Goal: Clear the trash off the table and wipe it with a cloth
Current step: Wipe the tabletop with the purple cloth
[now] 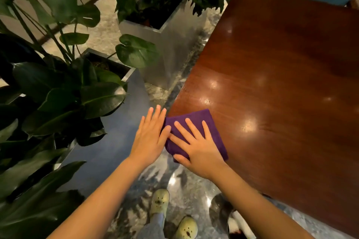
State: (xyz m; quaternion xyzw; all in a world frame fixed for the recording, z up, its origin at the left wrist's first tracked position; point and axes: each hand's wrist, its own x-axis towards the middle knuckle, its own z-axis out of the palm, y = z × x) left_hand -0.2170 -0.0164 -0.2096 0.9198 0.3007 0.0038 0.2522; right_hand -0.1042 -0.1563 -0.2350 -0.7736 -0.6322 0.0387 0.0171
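Step in hand: wiping; no trash visible on the wooden table (281, 64). Folded purple cloth (194, 120) lies at the table's 7 o'clock corner. Right hand (200, 149) presses it flat, fingers straight and spread. Left hand (149, 136) is open and empty at the cloth's 9 o'clock, past the table edge, thumb touching the cloth. Small speck (207, 101) at the cloth's 12 o'clock. Next, probably: push toward 1 o'clock with even palm pressure.

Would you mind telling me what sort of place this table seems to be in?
Probably a restaurant, cafe or hotel lobby, not a home: a polished wooden table, tall metal planters holding big leafy plants, and a glossy stone floor.
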